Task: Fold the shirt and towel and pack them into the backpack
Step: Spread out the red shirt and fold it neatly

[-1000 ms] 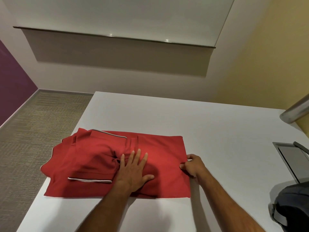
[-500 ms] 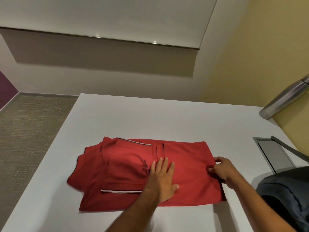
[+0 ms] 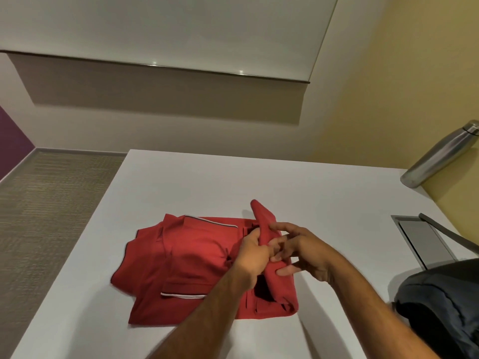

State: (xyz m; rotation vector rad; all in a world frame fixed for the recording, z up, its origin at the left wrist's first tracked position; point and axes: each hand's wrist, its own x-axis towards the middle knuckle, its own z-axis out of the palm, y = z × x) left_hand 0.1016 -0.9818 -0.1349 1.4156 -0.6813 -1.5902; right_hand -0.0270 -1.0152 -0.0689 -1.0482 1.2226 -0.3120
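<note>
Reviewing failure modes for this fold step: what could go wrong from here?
1. The right hand lifts the shirt edge with loose fingers; the flap could slip and fall crooked.
2. The left hand is curled at the crease rather than pressing flat, so the folded sleeve and collar could shift.
3. The shirt lies near the table front edge; a tug might drag it off.

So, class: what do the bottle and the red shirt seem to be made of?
Bottle: likely stainless steel, brushed; it is silver-grey with soft streaky highlights.
Red polo shirt: soft knit fabric, probably cotton, matte; it creases and folds limply in the hands.
</note>
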